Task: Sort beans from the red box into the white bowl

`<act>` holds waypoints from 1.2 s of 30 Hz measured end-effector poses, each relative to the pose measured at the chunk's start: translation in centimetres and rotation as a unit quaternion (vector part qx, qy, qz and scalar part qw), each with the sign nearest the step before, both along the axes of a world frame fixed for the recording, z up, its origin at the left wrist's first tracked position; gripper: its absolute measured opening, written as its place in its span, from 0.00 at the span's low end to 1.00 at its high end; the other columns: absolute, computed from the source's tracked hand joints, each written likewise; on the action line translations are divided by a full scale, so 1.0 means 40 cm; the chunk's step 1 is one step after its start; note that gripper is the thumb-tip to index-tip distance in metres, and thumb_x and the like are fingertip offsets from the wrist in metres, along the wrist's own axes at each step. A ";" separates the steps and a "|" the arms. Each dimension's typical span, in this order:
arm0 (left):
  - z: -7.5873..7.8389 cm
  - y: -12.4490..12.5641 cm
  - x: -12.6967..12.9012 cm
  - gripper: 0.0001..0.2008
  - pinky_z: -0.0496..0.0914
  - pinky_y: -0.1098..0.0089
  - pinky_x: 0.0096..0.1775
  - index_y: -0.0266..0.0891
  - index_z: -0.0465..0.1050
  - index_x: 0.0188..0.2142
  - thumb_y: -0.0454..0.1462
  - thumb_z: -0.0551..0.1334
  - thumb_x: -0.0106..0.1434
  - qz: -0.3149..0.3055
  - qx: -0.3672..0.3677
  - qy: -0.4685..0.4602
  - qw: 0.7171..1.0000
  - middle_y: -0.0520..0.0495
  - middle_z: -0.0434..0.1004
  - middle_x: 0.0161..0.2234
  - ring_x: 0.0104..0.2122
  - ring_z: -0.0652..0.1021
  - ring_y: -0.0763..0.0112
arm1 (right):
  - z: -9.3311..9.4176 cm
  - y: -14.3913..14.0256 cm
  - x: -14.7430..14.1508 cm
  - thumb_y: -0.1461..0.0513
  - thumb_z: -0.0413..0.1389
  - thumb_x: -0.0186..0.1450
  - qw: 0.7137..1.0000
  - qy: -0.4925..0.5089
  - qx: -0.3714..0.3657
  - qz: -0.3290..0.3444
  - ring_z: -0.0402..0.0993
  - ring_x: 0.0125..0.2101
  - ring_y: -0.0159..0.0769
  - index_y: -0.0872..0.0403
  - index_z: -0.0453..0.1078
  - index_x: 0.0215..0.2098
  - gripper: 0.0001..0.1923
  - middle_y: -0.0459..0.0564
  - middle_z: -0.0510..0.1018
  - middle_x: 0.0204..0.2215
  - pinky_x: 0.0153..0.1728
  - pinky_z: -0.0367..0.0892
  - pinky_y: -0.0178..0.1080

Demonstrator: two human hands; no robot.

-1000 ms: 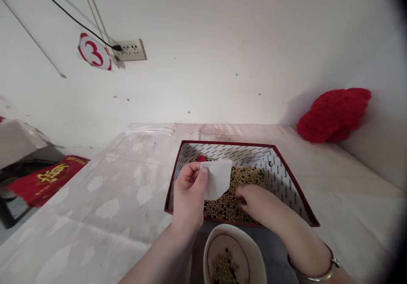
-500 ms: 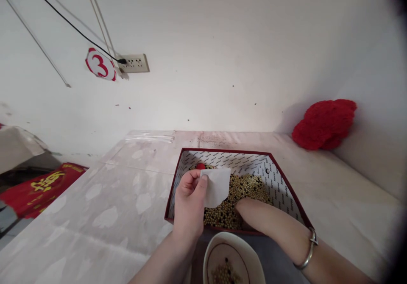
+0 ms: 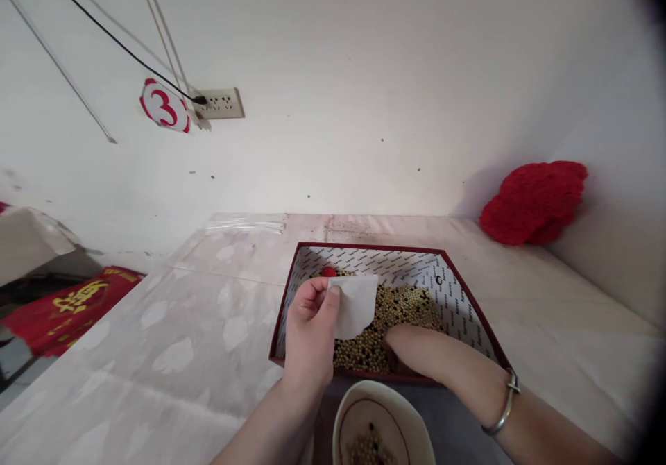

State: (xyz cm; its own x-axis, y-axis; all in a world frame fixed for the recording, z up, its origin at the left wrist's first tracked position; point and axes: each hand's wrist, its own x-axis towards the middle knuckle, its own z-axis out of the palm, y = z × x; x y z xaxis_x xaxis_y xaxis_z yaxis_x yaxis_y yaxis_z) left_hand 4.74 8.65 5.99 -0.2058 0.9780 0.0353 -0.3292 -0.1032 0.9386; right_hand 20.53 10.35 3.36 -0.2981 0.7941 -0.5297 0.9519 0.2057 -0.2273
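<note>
Left hand: thumb and fingers pinching thin white sheet. Right hand: fingers hidden, grip unclear; small round tan-and-black beans beside, in red-rimmed box. Rounded cream bowl on wearer's side of fingers.

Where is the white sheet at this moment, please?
In the head view, the white sheet is pinched in the left hand, over the left half of the red-rimmed box, beyond the pale bowl.

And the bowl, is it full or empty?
Neither: the bowl holds some small round pieces low inside, with bare inner wall above; its near edge is out of view.
</note>
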 end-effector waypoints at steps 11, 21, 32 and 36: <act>-0.011 0.007 -0.002 0.09 0.62 0.78 0.27 0.39 0.68 0.33 0.41 0.64 0.56 0.016 0.005 0.005 1.000 0.55 0.69 0.25 0.24 0.67 0.79 | 0.029 0.007 -0.014 0.57 0.54 0.64 0.993 -0.043 -0.103 0.022 0.73 0.38 0.37 0.56 0.68 0.44 0.13 0.50 0.74 0.42 0.39 0.70 0.45; -0.004 0.001 -0.001 0.08 0.64 0.78 0.26 0.38 0.68 0.32 0.40 0.63 0.57 0.005 0.010 0.000 1.000 0.54 0.70 0.25 0.24 0.68 0.79 | 0.009 0.015 0.012 0.65 0.56 0.60 0.995 0.065 0.071 -0.011 0.72 0.32 0.34 0.56 0.69 0.28 0.03 0.46 0.75 0.29 0.36 0.66 0.39; 0.003 -0.005 -0.006 0.08 0.63 0.77 0.27 0.38 0.69 0.32 0.40 0.62 0.58 -0.092 0.003 0.063 0.994 0.54 0.71 0.25 0.23 0.68 0.79 | 0.062 -0.130 -0.067 0.69 0.51 0.61 0.803 0.397 0.436 -0.090 0.68 0.29 0.30 0.50 0.61 0.32 0.07 0.43 0.70 0.29 0.31 0.64 0.33; 0.009 -0.007 -0.004 0.07 0.63 0.76 0.28 0.38 0.71 0.31 0.39 0.63 0.56 -0.129 -0.001 0.099 0.987 0.53 0.71 0.25 0.24 0.69 0.77 | 0.035 -0.112 -0.085 0.69 0.51 0.62 0.774 0.386 0.497 -0.075 0.69 0.34 0.31 0.50 0.62 0.34 0.07 0.45 0.70 0.32 0.36 0.65 0.35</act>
State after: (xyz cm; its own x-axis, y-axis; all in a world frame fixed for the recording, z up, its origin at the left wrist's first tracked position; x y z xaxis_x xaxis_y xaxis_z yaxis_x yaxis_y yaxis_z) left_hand 4.57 8.38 6.37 0.0602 0.9971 0.0475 -0.1553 -0.0376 0.9872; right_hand 17.14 5.85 4.78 -0.0861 0.7511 0.6545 0.6419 0.5443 -0.5401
